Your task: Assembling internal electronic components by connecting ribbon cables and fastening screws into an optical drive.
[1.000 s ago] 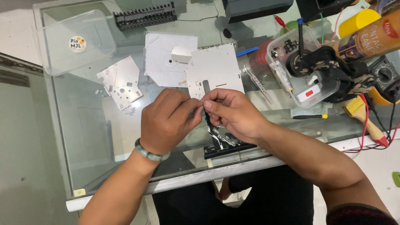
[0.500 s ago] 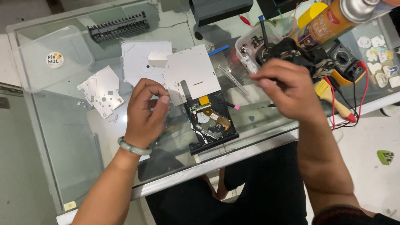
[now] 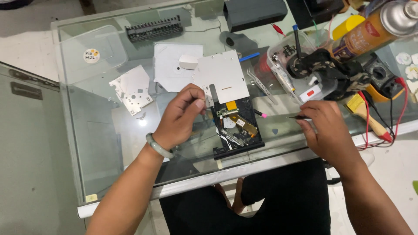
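We are pinching a thin dark tool (image 3: 297, 116) in our right hand (image 3: 327, 130), right of the opened black drive mechanism (image 3: 235, 128) on the glass table (image 3: 109, 143). Our left hand (image 3: 183, 115), fingertips pinched together, is hovering just left of it, beside the silver metal cover plate (image 3: 220, 76).

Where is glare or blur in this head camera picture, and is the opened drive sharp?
Head view: a small bright glare spot sits on the glass table, left of the left hand; the opened drive is fairly sharp; the spray can at the top right corner looks soft; the right hand shows little blur.
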